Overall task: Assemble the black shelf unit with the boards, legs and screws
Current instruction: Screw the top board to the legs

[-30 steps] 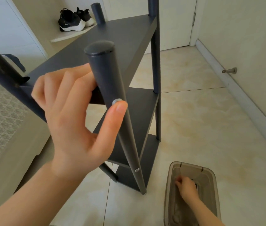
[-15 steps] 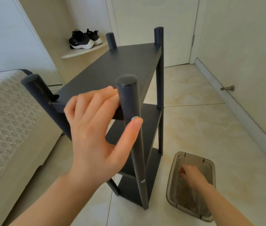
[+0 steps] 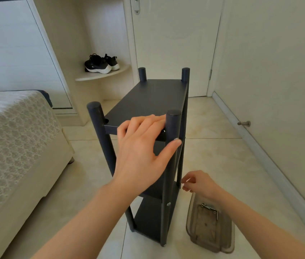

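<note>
Shelf stands upright on the tiles in mid scene, three boards set between four legs, so the work looks nearly finished. Tray lies on the floor just right of the near right foot, with metal fittings at its far end. Left hand holds the near right corner of the top board, fingers laid over the edge and thumb pressed against the near right leg. That clamp wants to be firm, since the tall, narrow frame would likely rock when a screw is turned. Right hand hovers between tray and leg, fingertips drawn together; whether they pinch a screw I cannot tell. One screw shows lower on that leg. The next fastening probably belongs at the joint under the thumb: shift the thumb aside, set the screw square to the hole, and start it by fingers before tightening.
</note>
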The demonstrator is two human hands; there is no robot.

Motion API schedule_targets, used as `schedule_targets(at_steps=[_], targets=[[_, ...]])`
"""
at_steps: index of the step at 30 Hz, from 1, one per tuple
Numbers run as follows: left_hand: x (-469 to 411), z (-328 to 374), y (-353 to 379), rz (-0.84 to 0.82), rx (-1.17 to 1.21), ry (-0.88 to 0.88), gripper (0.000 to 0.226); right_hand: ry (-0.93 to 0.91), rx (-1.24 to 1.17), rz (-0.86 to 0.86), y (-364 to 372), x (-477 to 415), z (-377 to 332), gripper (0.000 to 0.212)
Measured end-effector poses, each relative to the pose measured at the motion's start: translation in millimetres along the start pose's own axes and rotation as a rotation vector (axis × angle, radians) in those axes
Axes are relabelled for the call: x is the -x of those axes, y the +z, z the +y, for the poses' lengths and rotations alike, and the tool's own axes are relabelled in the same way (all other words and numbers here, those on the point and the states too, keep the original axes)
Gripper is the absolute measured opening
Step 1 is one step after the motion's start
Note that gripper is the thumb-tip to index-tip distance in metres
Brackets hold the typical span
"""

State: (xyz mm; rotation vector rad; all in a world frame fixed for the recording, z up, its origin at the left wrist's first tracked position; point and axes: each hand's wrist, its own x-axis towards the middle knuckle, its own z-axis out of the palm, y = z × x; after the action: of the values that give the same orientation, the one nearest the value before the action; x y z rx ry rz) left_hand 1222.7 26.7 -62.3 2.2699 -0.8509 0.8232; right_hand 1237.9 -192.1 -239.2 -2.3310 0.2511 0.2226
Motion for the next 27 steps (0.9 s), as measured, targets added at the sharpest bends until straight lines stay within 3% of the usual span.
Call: schedule_targets(at_steps=[6,12,23,27], targets=[[-3,-8,-20,-0.067,0.013,-0.062,0.035,-0.128,-0.071,0.046,-29,36,-62,0.012],[-11,-29,-38,-0.115,0.063,-0.177,0.034,-0.101,-0.33,0.109,-31,64,-114,0.012],[-26,-94,-73,-0.135,0.213,-0.347,0.027,-0.013,-0.777,0.068,54,32,-199,0.025],[-27,-127,-90,-0.132,0.313,-0.414,0.033,-0.035,-0.752,0.077,73,16,-222,0.028]])
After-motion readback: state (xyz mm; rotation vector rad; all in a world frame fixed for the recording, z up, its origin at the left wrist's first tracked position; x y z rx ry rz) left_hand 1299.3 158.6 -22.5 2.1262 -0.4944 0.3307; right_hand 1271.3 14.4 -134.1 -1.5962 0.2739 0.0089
